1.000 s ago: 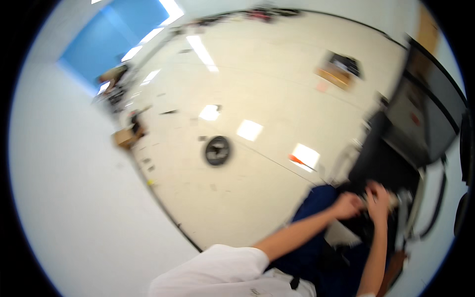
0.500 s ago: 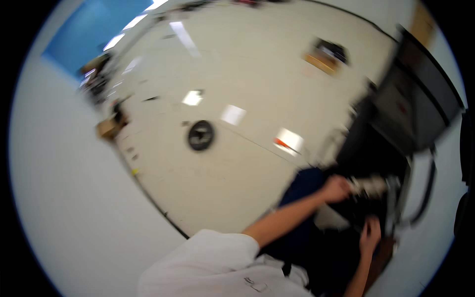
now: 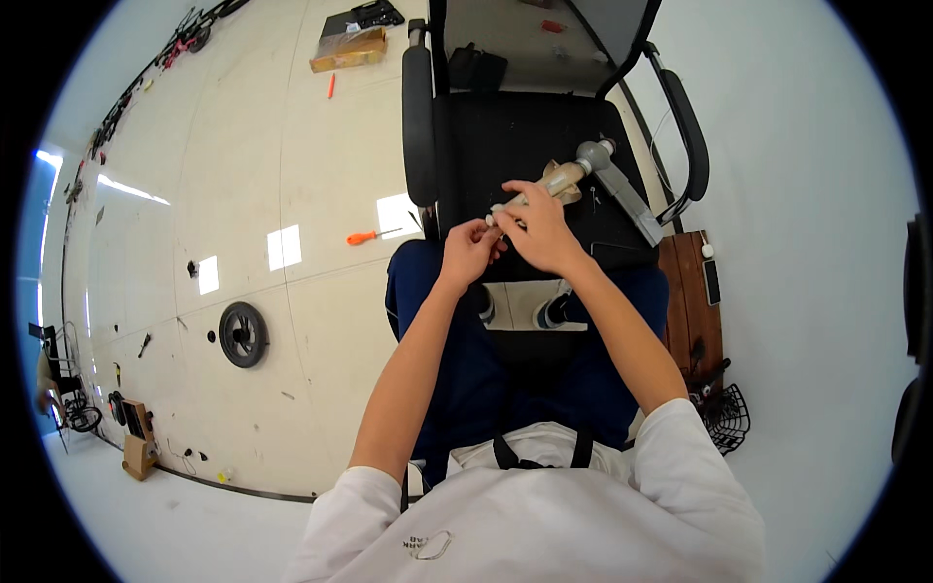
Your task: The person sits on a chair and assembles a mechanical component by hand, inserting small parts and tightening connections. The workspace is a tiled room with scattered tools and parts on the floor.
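Observation:
On the black seat of an office chair [image 3: 505,126] lies a long jointed part [image 3: 562,180], with a beige tube, a grey rounded joint and a flat grey bar bent back toward me. Its near end, with a small white piece, is between my hands. My left hand [image 3: 468,255] is closed, fingertips pinching at that near end. Close beside it, my right hand [image 3: 536,231] has its thumb and fingers curled over the tube's near end. The fingers partly hide what they grip. Small metal bits [image 3: 596,197] lie by the grey bar.
An orange screwdriver [image 3: 362,238] and a black wheel [image 3: 243,334] lie on the tiled floor to the left. A cardboard box [image 3: 348,51] sits farther off. At right stands a brown wooden surface [image 3: 677,309] with a phone [image 3: 711,282], near a black wire basket [image 3: 727,420].
The view has swung round toward the chair and sharpened. My hands were apart, the left by the beige tube and the right nearer me; now they are together at its near end.

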The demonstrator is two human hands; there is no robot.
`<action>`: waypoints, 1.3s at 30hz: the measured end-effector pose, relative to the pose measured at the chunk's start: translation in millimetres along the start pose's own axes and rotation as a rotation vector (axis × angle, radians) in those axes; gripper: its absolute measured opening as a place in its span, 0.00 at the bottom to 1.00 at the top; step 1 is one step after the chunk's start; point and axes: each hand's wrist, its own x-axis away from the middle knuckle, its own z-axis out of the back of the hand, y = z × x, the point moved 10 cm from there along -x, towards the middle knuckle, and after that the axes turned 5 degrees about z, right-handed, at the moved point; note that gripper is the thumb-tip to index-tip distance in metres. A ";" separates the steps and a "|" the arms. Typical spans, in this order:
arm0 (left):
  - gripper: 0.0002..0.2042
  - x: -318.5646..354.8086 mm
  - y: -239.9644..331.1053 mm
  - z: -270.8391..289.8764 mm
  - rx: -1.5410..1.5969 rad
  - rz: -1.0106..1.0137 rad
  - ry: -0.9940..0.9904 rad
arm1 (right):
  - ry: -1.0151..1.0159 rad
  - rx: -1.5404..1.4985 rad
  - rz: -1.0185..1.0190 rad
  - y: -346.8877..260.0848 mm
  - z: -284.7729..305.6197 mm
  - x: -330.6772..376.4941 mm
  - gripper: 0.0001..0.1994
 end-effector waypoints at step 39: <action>0.12 -3.4 0.8 -0.1 0.000 0.023 -0.002 | -0.151 -0.097 -0.012 41.0 26.8 4.4 0.10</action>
